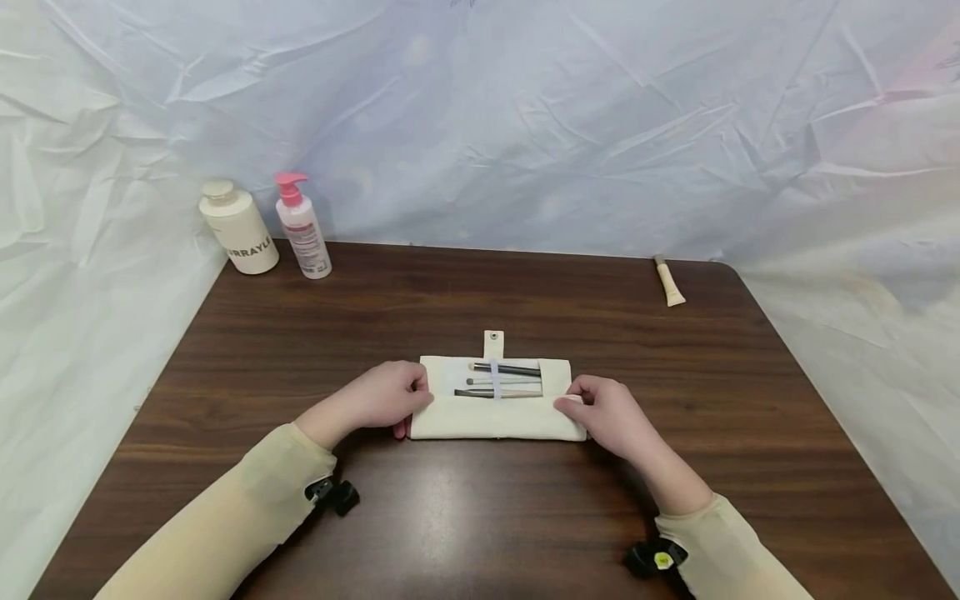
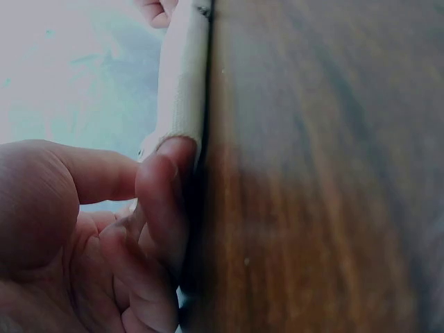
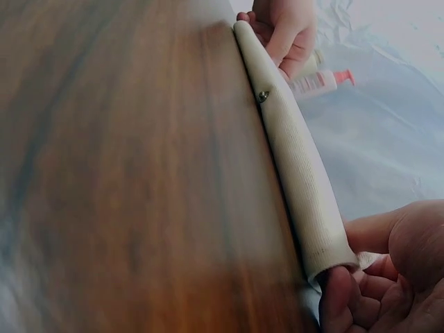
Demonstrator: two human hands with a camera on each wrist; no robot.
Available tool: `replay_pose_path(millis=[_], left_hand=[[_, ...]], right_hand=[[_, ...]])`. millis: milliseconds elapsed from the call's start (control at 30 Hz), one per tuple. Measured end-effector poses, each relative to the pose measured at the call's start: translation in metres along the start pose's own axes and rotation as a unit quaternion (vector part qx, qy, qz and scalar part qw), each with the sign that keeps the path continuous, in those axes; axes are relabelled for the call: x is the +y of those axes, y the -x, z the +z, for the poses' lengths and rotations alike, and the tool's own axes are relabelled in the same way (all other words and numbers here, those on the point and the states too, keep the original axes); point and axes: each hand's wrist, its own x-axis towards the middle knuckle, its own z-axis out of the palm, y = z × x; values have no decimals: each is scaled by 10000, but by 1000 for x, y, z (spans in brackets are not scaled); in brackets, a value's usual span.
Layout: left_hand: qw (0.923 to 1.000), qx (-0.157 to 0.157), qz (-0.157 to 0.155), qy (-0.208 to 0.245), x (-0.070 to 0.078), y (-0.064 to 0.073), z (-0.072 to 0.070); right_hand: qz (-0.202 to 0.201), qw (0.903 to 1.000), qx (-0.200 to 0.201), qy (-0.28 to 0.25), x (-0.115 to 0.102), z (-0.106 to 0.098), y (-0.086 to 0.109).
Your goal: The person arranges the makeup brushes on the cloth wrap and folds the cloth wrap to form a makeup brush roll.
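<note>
A cream fabric brush roll (image 1: 498, 418) lies partly rolled up in the middle of the table. Several makeup brushes (image 1: 510, 369) show in its unrolled part, crossed by a pale elastic band (image 1: 496, 379). A strap with a metal snap (image 1: 493, 337) sticks out at its far edge. My left hand (image 1: 386, 394) pinches the left end of the rolled edge; in the left wrist view a fingertip (image 2: 179, 149) sits inside the roll's end. At the right end, my right hand (image 1: 606, 412) grips the fold, thumb on top and a finger (image 3: 338, 295) in the opening.
At the back left of the brown wooden table (image 1: 450, 533) stand a cream bottle (image 1: 243, 233) and a white bottle with a pink pump (image 1: 303, 233). A small cream tube (image 1: 670, 283) lies at the back right. White sheeting (image 1: 480, 125) hangs behind.
</note>
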Motion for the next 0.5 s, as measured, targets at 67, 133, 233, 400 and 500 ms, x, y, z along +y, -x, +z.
replay_pose_path(millis=[67,133,233,400,500], left_hand=[[9998,90,4,-158,1,0,1],[9996,140,-23,-245,2,0,2],[9993,204,-62,-317,3,0,2],[9972,343,-67,-654,3,0,2],[9917,621,-4,-1123,4,1,1]], right_hand=[[2,10000,48,50,0,2,-1],[20,9999,75,126,1,3,-2],[29,9997,91,209,0,3,-3],[-32,9995,130,274,2,3,-3],[-99,9995,154,267,2,2,-3]])
